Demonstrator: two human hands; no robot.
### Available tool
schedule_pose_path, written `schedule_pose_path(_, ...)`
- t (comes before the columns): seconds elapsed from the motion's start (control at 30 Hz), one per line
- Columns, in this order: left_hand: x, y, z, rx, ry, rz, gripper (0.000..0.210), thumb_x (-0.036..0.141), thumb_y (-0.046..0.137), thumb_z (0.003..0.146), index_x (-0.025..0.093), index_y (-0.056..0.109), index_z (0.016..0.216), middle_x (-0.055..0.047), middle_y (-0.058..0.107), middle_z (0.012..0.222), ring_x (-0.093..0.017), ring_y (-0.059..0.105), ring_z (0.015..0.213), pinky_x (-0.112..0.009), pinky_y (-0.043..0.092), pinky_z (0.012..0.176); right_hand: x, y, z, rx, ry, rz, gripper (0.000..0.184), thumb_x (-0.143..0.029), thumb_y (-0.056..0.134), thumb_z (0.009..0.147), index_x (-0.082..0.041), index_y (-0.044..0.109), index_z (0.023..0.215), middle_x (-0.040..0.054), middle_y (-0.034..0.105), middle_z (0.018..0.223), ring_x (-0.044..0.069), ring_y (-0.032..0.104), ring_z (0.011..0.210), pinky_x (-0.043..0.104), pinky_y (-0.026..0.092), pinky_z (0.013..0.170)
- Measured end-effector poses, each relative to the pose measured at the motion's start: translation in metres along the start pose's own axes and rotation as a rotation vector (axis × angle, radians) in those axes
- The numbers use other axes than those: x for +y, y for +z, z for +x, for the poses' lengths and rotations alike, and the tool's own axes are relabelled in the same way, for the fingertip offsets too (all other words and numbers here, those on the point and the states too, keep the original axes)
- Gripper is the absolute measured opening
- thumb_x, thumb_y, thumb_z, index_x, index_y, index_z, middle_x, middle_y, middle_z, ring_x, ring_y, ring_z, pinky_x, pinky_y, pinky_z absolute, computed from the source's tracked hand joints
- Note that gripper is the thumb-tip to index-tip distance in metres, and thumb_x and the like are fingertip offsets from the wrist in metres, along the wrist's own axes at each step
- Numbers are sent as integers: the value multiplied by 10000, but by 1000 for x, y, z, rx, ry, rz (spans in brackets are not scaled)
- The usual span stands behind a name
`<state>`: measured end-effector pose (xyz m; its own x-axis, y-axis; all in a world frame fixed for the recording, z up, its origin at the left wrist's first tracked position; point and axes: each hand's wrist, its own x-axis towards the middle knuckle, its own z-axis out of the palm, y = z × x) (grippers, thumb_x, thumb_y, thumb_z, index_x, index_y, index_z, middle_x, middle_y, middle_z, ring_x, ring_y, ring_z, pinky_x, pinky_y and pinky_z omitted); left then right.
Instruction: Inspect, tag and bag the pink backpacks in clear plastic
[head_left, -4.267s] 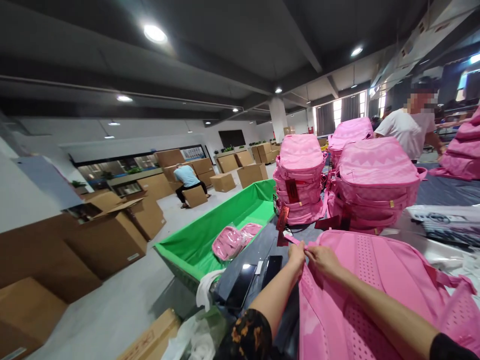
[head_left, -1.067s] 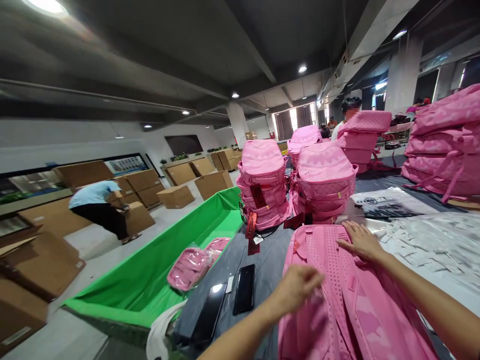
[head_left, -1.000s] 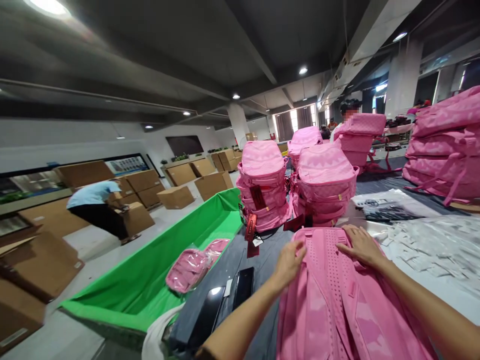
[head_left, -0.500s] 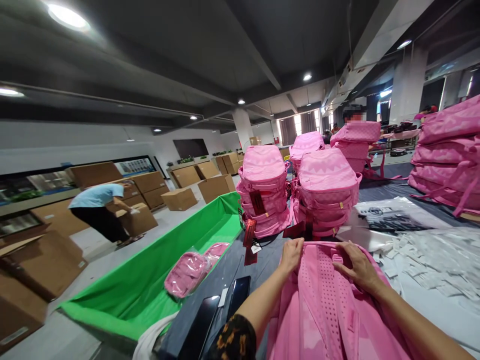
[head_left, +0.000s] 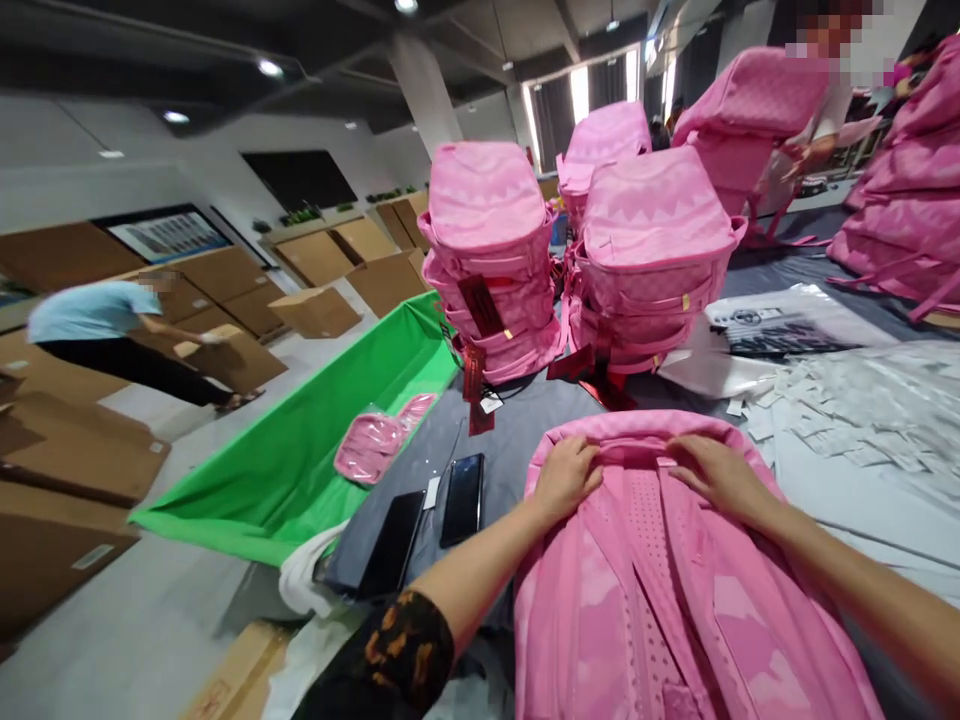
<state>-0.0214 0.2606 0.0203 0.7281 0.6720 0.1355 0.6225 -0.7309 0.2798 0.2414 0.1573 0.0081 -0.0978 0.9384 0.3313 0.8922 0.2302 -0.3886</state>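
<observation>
A pink camouflage backpack (head_left: 757, 630) lies in front of me with its strap side facing up. My left hand (head_left: 568, 478) is closed on its top edge, left of the perforated back panel. On the other side of that panel, my right hand (head_left: 712, 478) grips the top edge near a shoulder strap, thumb below and fingers curled over the rim. Just beyond stand two stacks of pink backpacks, a left stack (head_left: 491, 250) and a right stack (head_left: 652, 250), with dark red tags (head_left: 592, 375) hanging at their bases.
Left of the table is a green fabric bin (head_left: 300, 440) holding plastic-wrapped pink bags (head_left: 369, 447). Two black phones (head_left: 463, 500) lie by the table's left edge. White labels (head_left: 847, 410) and plastic bags (head_left: 795, 315) cover the right. A person (head_left: 97, 320) bends over cardboard boxes (head_left: 240, 355).
My view has tilted down and shifted right. The backpack's top now shows as a rounded rim, and both hands have sunk in over it, fingers more curled.
</observation>
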Motion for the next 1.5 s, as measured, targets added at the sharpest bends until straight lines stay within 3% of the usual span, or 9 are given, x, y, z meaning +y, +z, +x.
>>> schedule_pose_path(0.23, -6, -22, 98, -146, -245, 14, 397, 381, 463, 995, 96, 730, 1063, -188, 702, 1152, -321, 629, 1157, -425, 465, 1027, 35, 8, 90, -157, 229, -177, 303, -495, 556, 957, -221, 663, 1030, 65, 757, 952, 236, 702, 838, 291, 432, 637)
schedule_pose_path(0.37, 26, -37, 61, -231, -275, -39, 662, 622, 364, 987, 173, 535, 1442, -183, 580, 1432, -356, 537, 1331, -481, 457, 1059, 38, 19, 91, -97, 197, -208, 338, -520, 487, 988, -218, 632, 1030, 89, 735, 1007, 250, 686, 878, 306, 435, 659)
schedule_pose_path(0.53, 74, -14, -3, -309, -193, -146, 861, 825, 377, 864, 392, 225, 1592, -115, 120, 1694, -471, 19, 1531, -745, 117, 1149, 34, 30, 100, -36, 229, -289, 420, -513, 374, 1020, -171, 602, 1106, 175, 692, 1051, 317, 646, 992, 395, 465, 802)
schedule_pose_path(0.67, 75, 3, 11, -240, -225, -107, 659, 680, 377, 957, 429, 300, 1561, -74, 67, 1705, -445, -29, 1537, -726, 74, 1170, 12, 25, 84, -75, 169, -310, 331, -352, 426, 999, -160, 614, 1193, 186, 679, 1146, 309, 627, 1079, 420, 467, 915)
schedule_pose_path(0.83, 65, 23, 34, -31, -287, -37, 595, 405, 406, 1015, 292, 292, 1589, -101, 132, 1697, -356, 47, 1562, -613, 151, 1224, -31, 30, 9, -117, -82, -326, 463, -374, 414, 989, -209, 545, 1401, 152, 586, 1414, 301, 553, 1270, 480, 375, 1096)
schedule_pose_path(1.0, 63, 10, 32, 9, -349, -178, 541, 197, 284, 1016, 129, 346, 1549, -140, 310, 1642, -285, 218, 1535, -538, 223, 1226, -41, 40, 3, -161, -15, -393, 517, -315, 366, 990, -138, 538, 1443, 159, 499, 1519, 359, 440, 1400, 546, 352, 1112)
schedule_pose_path(1.1, 72, -13, 11, -82, -226, -242, 404, 271, 360, 1016, 225, 587, 1348, -83, 585, 1435, -271, 495, 1347, -500, 355, 1145, -35, 48, 11, -151, 4, -386, 514, -319, 385, 984, -150, 551, 1440, 151, 479, 1534, 369, 425, 1405, 554, 368, 1094)
schedule_pose_path(1.3, 99, -2, -51, -265, 704, -137, 276, 400, 488, 967, 205, 654, 864, -78, 657, 883, -217, 586, 874, -354, 476, 887, -42, 52, 9, -91, 70, -382, 496, -284, 371, 1009, -138, 527, 1457, 134, 477, 1542, 334, 423, 1399, 494, 339, 1114)
schedule_pose_path(1.5, 104, 46, -66, -280, 581, 28, 163, 261, 545, 897, 178, 684, 894, -103, 671, 858, -244, 597, 900, -417, 501, 909, -57, 29, 6, 94, 89, -240, 429, -247, 345, 1009, -125, 614, 1320, 151, 584, 1436, 310, 480, 1325, 486, 348, 1081)
